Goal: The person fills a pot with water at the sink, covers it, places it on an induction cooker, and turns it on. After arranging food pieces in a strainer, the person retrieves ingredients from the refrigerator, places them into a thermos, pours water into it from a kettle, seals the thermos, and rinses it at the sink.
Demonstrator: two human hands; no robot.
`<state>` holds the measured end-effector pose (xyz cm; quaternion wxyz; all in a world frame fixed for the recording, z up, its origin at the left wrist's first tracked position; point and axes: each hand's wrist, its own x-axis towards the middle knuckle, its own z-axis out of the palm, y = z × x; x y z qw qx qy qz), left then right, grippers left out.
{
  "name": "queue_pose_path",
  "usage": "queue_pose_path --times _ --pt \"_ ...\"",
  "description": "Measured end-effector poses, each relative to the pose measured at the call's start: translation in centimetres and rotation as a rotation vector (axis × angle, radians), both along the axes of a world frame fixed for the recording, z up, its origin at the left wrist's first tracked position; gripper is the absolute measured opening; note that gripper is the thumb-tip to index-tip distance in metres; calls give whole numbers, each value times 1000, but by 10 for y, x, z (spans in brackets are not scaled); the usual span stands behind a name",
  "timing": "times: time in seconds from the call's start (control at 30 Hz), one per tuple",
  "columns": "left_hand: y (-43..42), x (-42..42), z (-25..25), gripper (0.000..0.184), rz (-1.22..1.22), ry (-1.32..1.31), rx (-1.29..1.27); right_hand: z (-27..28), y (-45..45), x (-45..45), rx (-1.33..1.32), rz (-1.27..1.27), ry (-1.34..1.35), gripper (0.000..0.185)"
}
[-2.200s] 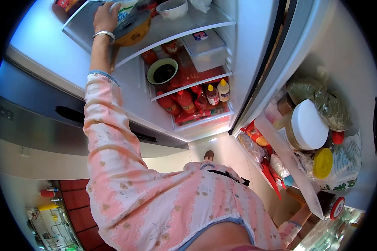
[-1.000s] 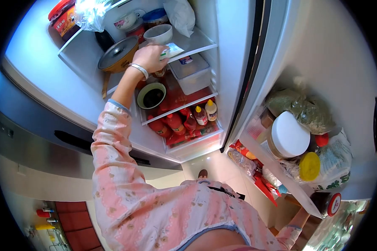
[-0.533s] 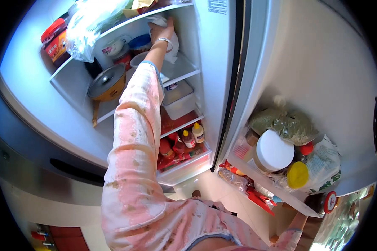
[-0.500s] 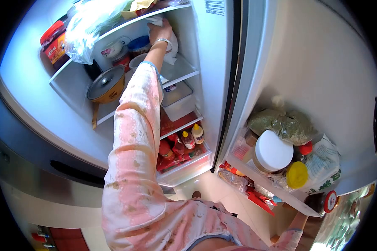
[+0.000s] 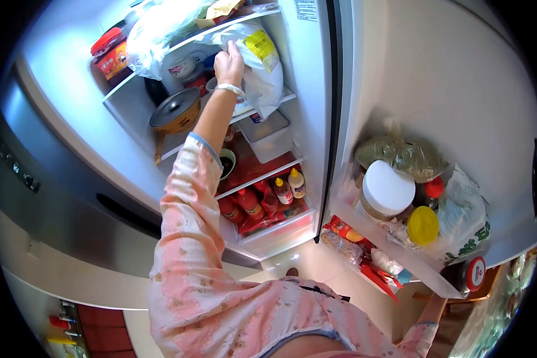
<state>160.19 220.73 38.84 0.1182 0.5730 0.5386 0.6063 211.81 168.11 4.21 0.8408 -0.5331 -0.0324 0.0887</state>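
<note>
My left hand (image 5: 230, 64) is closed on the upper edge of a white plastic bag (image 5: 261, 83) with a yellow label, on a shelf inside the open fridge. The bag hangs over the shelf's front edge. Just left of the hand are a flowered bowl (image 5: 183, 68) and a lidded yellow pot (image 5: 176, 110). Below the bag stands a clear plastic container (image 5: 265, 134). At lower right, my right hand (image 5: 437, 303) reaches up to the underside of the door shelf; its fingers are hidden behind the shelf and a dark red-lidded jar (image 5: 468, 275).
The door shelf (image 5: 394, 244) holds a white-lidded tub (image 5: 389, 188), a yellow-lidded jar (image 5: 422, 225) and a bag of green dried stuff (image 5: 400, 156). Lower in the fridge stand squeeze bottles (image 5: 283, 190) and red bottles (image 5: 249, 203). A red-lidded jar (image 5: 110, 56) is at upper left.
My left hand has drawn the white bag forward from deeper on the shelf, so its yellow label now shows. The view has shifted slightly. My right arm stays by the door.
</note>
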Motion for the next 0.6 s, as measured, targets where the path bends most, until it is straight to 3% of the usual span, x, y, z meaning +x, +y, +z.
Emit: queue_pose_path --times 0.17,0.37,0.53,0.6 --pt "-120 22 -10 49 -229 -439 75 1 6 10 36 50 -4 48" --pt "-210 8 -60 50 -195 -389 238 2 14 28 83 99 -13 48" --pt "-299 -14 -109 45 -180 -344 91 -29 -17 25 3 -25 -58 48" --pt "-326 -29 -140 42 -127 -242 -10 -73 -57 22 -169 -74 -58 48"
